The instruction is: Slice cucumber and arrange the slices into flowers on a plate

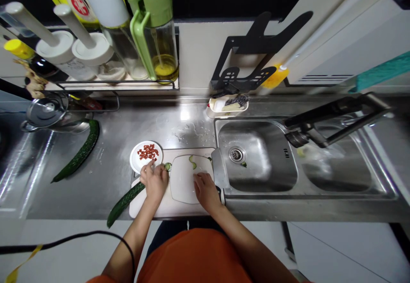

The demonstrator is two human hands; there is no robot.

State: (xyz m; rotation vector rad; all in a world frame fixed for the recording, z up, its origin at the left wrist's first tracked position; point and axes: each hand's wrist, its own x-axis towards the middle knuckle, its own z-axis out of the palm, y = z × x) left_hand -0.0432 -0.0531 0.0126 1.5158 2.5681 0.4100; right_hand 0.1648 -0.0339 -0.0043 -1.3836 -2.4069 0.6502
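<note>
My left hand (154, 182) curls over a cucumber (124, 205) that lies aslant across the left of the white cutting board (137, 208). A pale-centred green cut end (167, 166) shows by its fingers. Just beyond those fingertips is a small white plate (133, 162) of diced red pieces (147, 151). My right hand (207, 192) is over a square white plate (182, 182), fingers bent and tips close together; anything between them is hidden. Thin cucumber slices (192, 162) lie on this plate, past the right fingertips. A wide knife blade (221, 169) lies right of it.
Another cucumber (80, 154) lies on the steel counter at left, near a lidded pot (48, 110). A double sink (259, 159) with a black tap (320, 116) is at right. An oil bottle (163, 56) and seasoning jars (92, 50) line the rack behind.
</note>
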